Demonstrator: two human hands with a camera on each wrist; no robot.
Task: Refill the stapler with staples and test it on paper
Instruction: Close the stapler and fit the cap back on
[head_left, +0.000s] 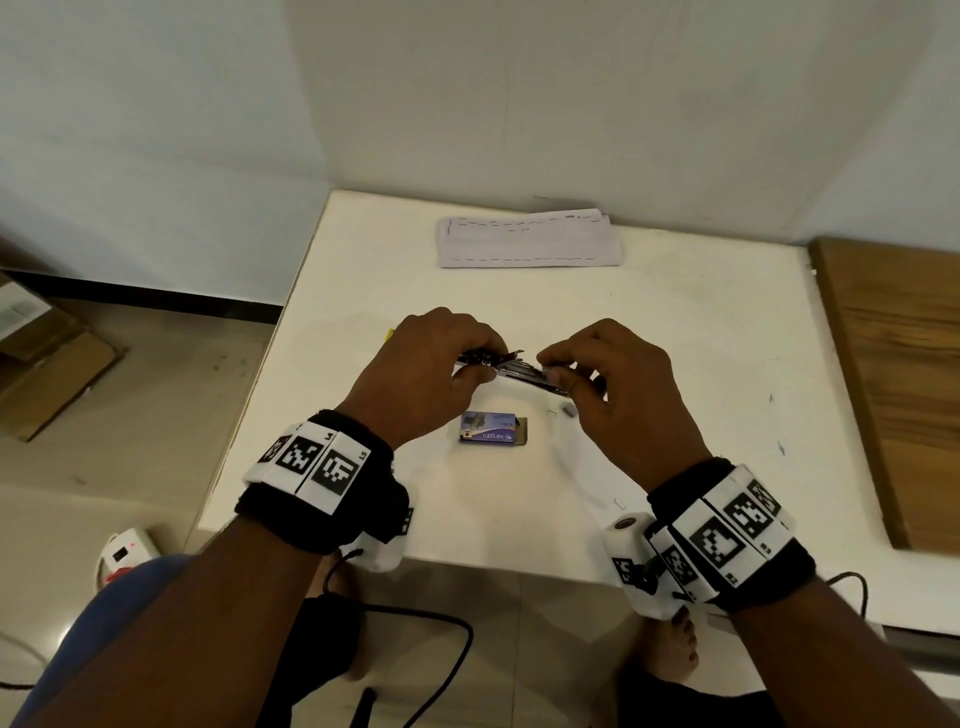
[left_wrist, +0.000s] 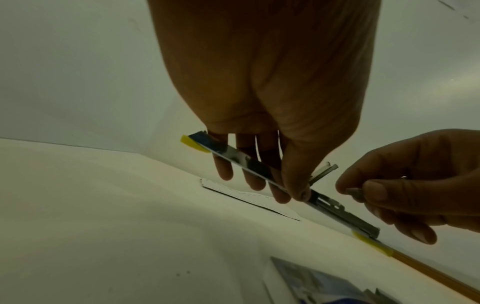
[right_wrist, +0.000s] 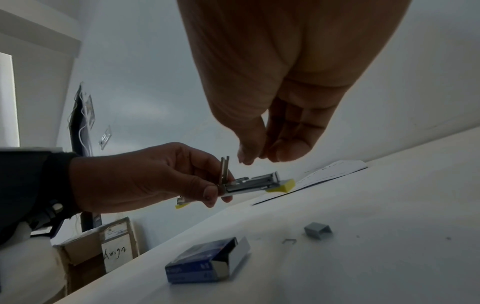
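My left hand (head_left: 475, 364) grips the stapler (head_left: 514, 370), which is swung open above the white table (head_left: 675, 322). Its metal staple channel (left_wrist: 337, 214) faces up, and yellow tips (right_wrist: 283, 186) show at the ends. In the left wrist view my left hand (left_wrist: 291, 191) clamps the stapler's middle between thumb and fingers. My right hand (head_left: 556, 371) pinches a short grey strip of staples (left_wrist: 354, 193) just above the channel's right part. The right wrist view shows my right hand (right_wrist: 259, 156) pinching over the stapler (right_wrist: 249, 184). The stack of paper (head_left: 530, 241) lies at the table's far side.
A blue staple box (head_left: 493, 428) lies open on the table below my hands. A short chunk of staples (right_wrist: 318, 230) and a loose staple (right_wrist: 289, 241) lie right of it. A wooden board (head_left: 893, 374) borders the table's right side. Cardboard boxes (head_left: 47, 358) sit on the floor left.
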